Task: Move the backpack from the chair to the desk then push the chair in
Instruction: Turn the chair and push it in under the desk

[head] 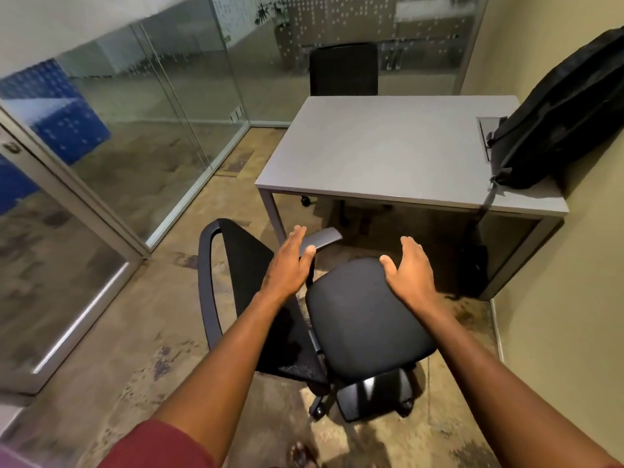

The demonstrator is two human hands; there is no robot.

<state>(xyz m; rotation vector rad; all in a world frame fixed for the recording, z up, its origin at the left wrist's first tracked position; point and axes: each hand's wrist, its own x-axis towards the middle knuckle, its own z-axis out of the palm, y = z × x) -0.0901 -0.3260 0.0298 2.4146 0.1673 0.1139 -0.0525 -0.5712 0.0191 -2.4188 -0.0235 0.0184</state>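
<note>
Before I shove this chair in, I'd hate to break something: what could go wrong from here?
1. The black swivel office chair sits turned sideways to the grey rectangular desk; pushed like this, its grey armrest may hit the desk leg.
2. The black fabric backpack leans against the wall, one strap hanging over the desk edge; a jolt might tip it.

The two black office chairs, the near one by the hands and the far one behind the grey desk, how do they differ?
The near black swivel chair stands pulled out and turned sideways to the grey desk; the far black chair sits tucked against the desk's far edge. The near chair shows its seat, armrest and wheeled base; of the far chair, mainly the backrest shows. Both have dark backrests.
</note>
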